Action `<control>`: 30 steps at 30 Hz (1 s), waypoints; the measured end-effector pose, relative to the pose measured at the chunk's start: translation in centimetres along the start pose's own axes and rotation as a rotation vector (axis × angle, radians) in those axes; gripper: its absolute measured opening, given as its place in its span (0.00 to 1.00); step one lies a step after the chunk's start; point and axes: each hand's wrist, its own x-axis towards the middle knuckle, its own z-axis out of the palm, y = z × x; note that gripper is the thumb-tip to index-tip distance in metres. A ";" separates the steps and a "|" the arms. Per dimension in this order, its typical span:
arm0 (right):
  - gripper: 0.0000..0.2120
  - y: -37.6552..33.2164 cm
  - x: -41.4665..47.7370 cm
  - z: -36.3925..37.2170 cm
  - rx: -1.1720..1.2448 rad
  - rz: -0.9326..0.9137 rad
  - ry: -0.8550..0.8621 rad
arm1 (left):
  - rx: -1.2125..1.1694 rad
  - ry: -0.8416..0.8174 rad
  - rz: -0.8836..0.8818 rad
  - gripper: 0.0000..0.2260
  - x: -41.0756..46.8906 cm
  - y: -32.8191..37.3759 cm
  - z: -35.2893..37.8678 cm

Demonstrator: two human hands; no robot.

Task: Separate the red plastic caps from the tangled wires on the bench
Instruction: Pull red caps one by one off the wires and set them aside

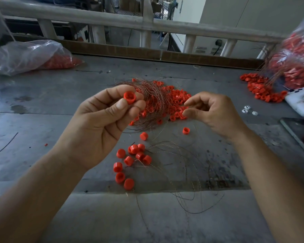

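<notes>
My left hand (102, 120) is raised above the bench and pinches one red plastic cap (129, 97) between thumb and fingertips, its open end facing me. My right hand (211, 113) hovers to the right with loosely curled fingers; whether a thin wire lies between its fingertips is not visible. Behind both hands lies a tangle of thin copper wires (153, 100) mixed with many red caps (177, 102). Near the front, several separated caps (130, 160) lie in a loose group, with stray wires (182, 172) beside them.
A clear bag with red caps (25, 57) lies at the back left. Another full bag (295, 64) and a spill of caps (260, 90) sit at the right, next to a white phone (300, 100), a dark tablet (300, 134) and small white pieces (247, 109). A brown board (200, 57) edges the bench's far side.
</notes>
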 end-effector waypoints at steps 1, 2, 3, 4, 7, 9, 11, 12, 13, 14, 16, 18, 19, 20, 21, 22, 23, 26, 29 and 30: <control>0.08 0.2 0.1 -0.1 -0.026 0.008 0.018 | 0.001 0.003 -0.004 0.08 0.0 0.0 0.0; 0.05 0.4 0.2 -0.1 -0.061 0.016 0.031 | 0.002 0.005 -0.011 0.08 -0.1 -0.1 0.1; 0.05 0.7 0.3 -0.2 -0.105 0.022 0.028 | 0.003 0.005 -0.017 0.09 -0.1 -0.1 0.2; 0.06 0.9 0.3 -0.1 -0.162 0.034 0.005 | 0.003 0.005 -0.023 0.09 -0.1 -0.2 0.3; 0.04 1.5 0.2 0.1 -0.335 0.085 -0.086 | -0.006 0.003 -0.033 0.09 -0.1 -0.2 0.4; 0.04 1.7 0.2 0.5 -0.417 0.095 -0.111 | -0.011 -0.008 -0.040 0.08 -0.1 -0.2 0.4; 0.07 1.8 0.3 1.2 -0.473 0.057 -0.113 | -0.012 -0.018 -0.048 0.09 -0.1 -0.3 0.4; 0.08 1.7 0.4 1.6 -0.494 0.033 -0.107 | -0.012 -0.023 -0.051 0.09 -0.1 -0.3 0.4; 0.10 1.8 0.6 2.1 -0.515 0.015 -0.101 | -0.012 -0.029 -0.056 0.09 -0.1 -0.4 0.3; 0.11 1.8 0.7 2.5 -0.535 0.006 -0.098 | -0.012 -0.036 -0.060 0.09 -0.1 -0.5 0.3; 0.12 2.0 0.9 3.2 -0.559 -0.003 -0.096 | -0.012 -0.047 -0.065 0.09 -0.1 -0.6 0.2; 0.10 2.1 0.9 3.5 -0.567 -0.014 -0.086 | -0.006 -0.053 -0.064 0.09 -0.1 -0.7 0.1; 0.09 2.1 0.9 3.6 -0.569 -0.022 -0.073 | -0.003 -0.058 -0.064 0.09 -0.1 -0.7 0.1; 0.07 2.0 0.9 3.6 -0.565 -0.028 -0.058 | -0.001 -0.063 -0.064 0.09 -0.1 -0.7 0.0; 0.05 2.0 1.0 3.6 -0.547 -0.029 -0.042 | 0.004 -0.064 -0.065 0.09 -0.1 -0.7 0.1; 0.03 1.9 1.0 3.5 -0.505 -0.017 -0.022 | 0.012 -0.061 -0.067 0.09 -0.1 -0.7 0.1; 0.02 1.8 1.1 3.4 -0.430 0.009 0.006 | 0.023 -0.053 -0.070 0.09 -0.1 -0.7 0.1; 0.10 0.9 1.1 2.1 -0.043 0.137 0.073 | 0.068 -0.007 -0.095 0.09 0.0 -0.7 0.2; 0.13 -0.4 0.5 0.9 0.329 0.197 0.037 | 0.105 0.029 -0.143 0.08 0.0 -0.8 0.4; 0.11 -0.9 0.2 0.8 0.419 0.213 0.018 | 0.116 0.034 -0.162 0.08 0.0 -0.8 0.4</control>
